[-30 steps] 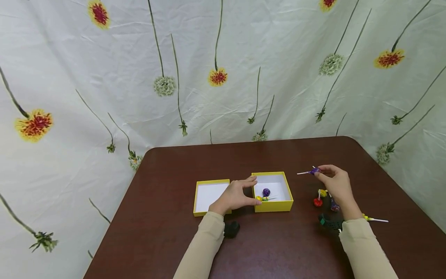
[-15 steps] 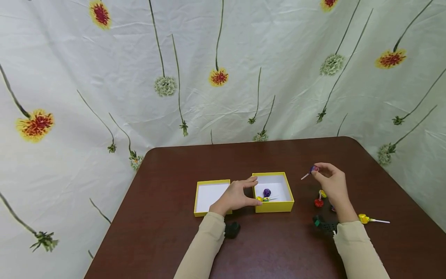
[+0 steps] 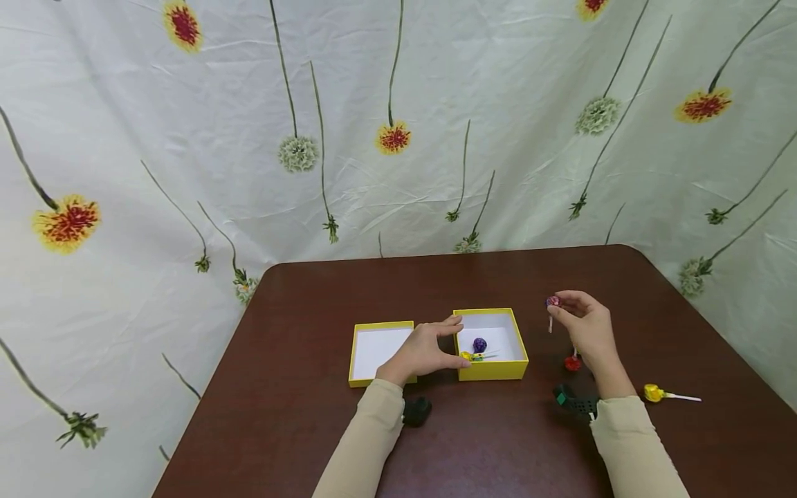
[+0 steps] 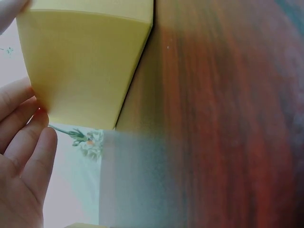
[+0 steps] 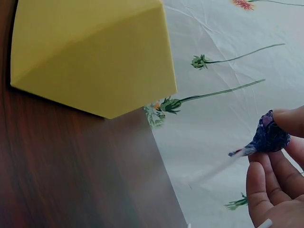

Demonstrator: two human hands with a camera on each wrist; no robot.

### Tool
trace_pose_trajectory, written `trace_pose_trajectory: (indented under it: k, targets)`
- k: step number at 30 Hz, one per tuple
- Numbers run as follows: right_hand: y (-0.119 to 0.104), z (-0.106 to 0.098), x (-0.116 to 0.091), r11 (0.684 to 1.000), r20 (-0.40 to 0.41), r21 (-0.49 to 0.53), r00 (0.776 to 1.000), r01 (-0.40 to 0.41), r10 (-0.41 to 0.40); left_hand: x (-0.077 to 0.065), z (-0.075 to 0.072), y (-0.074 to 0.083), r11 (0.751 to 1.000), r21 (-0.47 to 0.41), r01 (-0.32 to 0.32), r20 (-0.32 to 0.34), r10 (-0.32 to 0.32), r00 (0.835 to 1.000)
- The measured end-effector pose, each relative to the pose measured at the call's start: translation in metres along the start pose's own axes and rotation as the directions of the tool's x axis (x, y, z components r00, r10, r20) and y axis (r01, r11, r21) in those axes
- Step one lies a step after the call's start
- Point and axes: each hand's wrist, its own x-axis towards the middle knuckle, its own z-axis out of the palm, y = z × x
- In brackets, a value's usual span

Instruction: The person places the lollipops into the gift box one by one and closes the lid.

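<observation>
My left hand (image 3: 426, 349) holds the left side of an open yellow box (image 3: 495, 371), thumb at the front rim and fingers at the left wall. In the left wrist view its fingertips touch the box's yellow wall (image 4: 80, 66). Inside the box, on the white bottom, lie a purple-wrapped lollipop (image 3: 479, 345) and a yellow-wrapped one. To the right of the box, my right hand (image 3: 588, 332) pinches a purple-and-red wrapped lollipop (image 5: 270, 135) by its head above the table, the white stick hanging down in the head view.
Left of the box lies its yellow-rimmed lid (image 3: 380, 346), partly behind the left hand. A red lollipop (image 3: 572, 362) lies beside the right wrist, and a yellow lollipop (image 3: 654, 393) farther right. A flowered cloth (image 3: 249, 104) hangs behind the brown table (image 3: 299, 429).
My right hand has moved slightly left with the lollipop, whose stick has swung from pointing left to pointing down. The left hand stays on the box.
</observation>
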Motion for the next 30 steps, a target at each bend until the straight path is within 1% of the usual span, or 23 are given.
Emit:
trace_pose_trajectory:
  k: [6,14,17,21,25,30]
  targets:
    - [-0.003,0.006,-0.002,0.999,0.025,-0.046,1.000,0.006,-0.005,0.001,0.000,0.000,1.000,0.002,-0.003,-0.003,0.003,1.000]
    - [-0.011,0.011,-0.005,0.994,0.088,-0.095,0.995,0.048,-0.040,0.000,0.000,0.001,1.000,0.002,0.001,-0.001,-0.001,1.000]
    - [-0.015,0.013,-0.006,0.990,0.107,-0.111,0.992,0.081,-0.069,0.000,0.000,0.000,1.000,0.003,0.001,-0.001,-0.001,1.000]
    - [-0.021,0.019,-0.006,0.984,0.147,-0.122,0.983,0.128,-0.110,0.000,0.000,0.000,1.000,-0.007,-0.004,-0.001,0.004,1.000]
    - [-0.026,0.025,-0.006,0.984,0.196,-0.112,0.974,0.138,-0.114,0.000,0.000,0.000,1.000,-0.002,-0.012,-0.001,0.012,1.000]
    - [-0.028,0.032,-0.003,0.981,0.253,-0.091,0.957,0.169,-0.142,0.000,0.000,-0.001,1.000,0.003,-0.009,-0.004,0.009,1.000]
